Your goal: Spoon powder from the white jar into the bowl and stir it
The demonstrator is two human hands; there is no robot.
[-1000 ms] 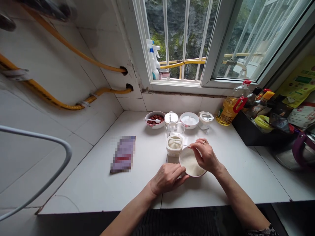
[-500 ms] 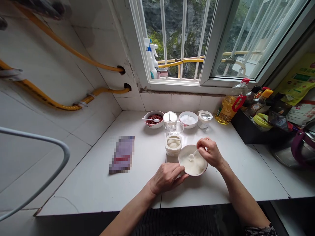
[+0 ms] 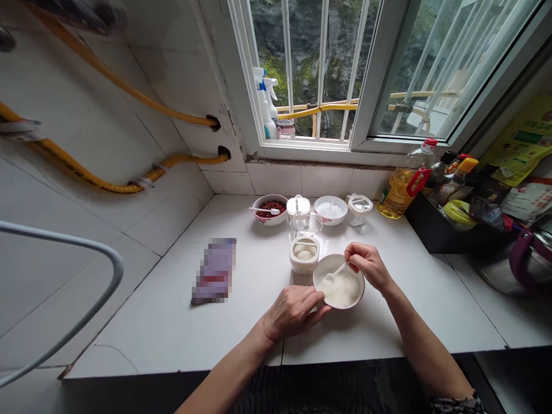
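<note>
Pinching the white spoon in the right hand, aimed toward eight o'clock inside the bowl; holding its rim at eight with the left hand, near the open jar at ten

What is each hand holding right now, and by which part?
The right hand pinches a white spoon toward the end of its handle; the left hand holds the nearest bowl by its near-left edge.
</note>
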